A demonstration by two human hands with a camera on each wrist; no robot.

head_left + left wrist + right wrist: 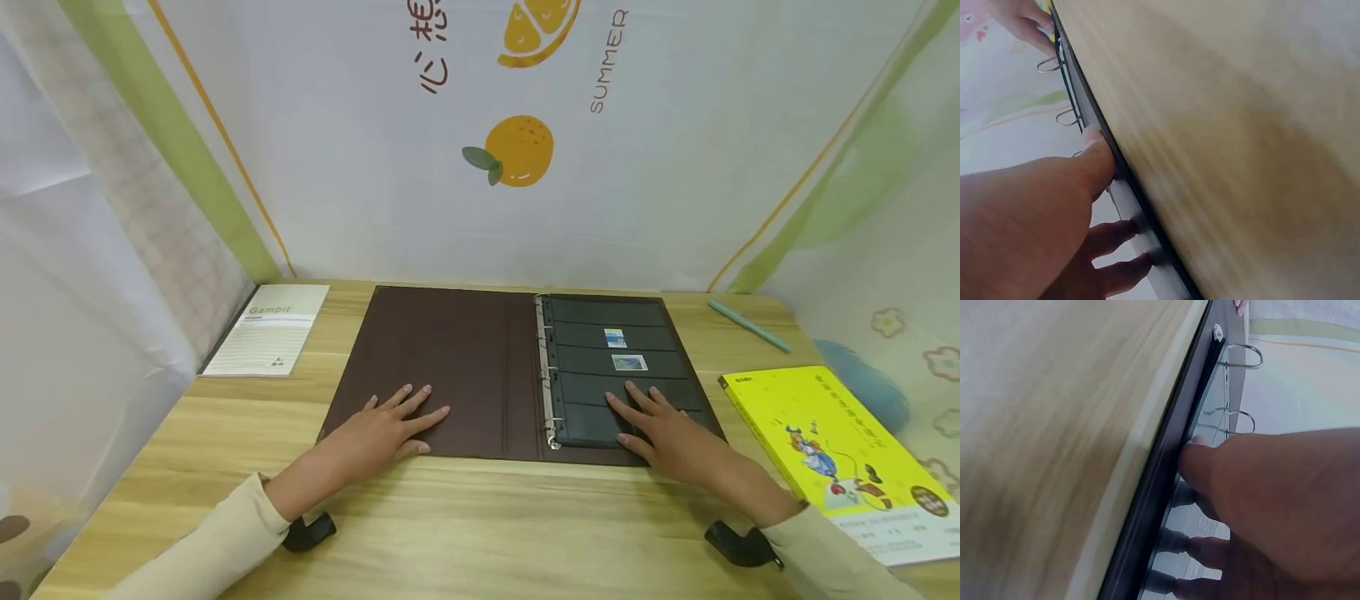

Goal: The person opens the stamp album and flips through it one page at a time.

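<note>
- At about nine to ten o'clock from the middle of the stamp album (442,350), a pale notepad (266,333) printed "Gambit" lies on the wood-grain table (450,525).
- Toward eight o'clock, the left hand (382,437) rests on the album's bare inside cover near its lower edge, fingers spread and extended, grasping nothing; a beige sleeve (210,533) covers the forearm.
- At the clock's centre, the dark maroon album lies flat and spread wide, its cover to the left and its black pocket page (600,417) to the right.
- At twelve o'clock, behind the table, hangs a white curtain (360,167) with a printed orange and lettering.
- Just right of centre, a metal ring binding (546,375) runs along the page's inner side.
- Between two and three o'clock, an upright stamp (615,338) sits on the page just above a sideways stamp (629,362), each in its own strip.
- Between three and four o'clock, the right hand (671,433) lies on the lower part of the page, fingers spread and released, with nothing in their grasp.
- Between two and three o'clock, farther out, a slim pale-green pen (750,325) lies aslant.
- Nearer four o'clock, a yellow illustrated book (817,425) lies beside the right forearm.
</note>
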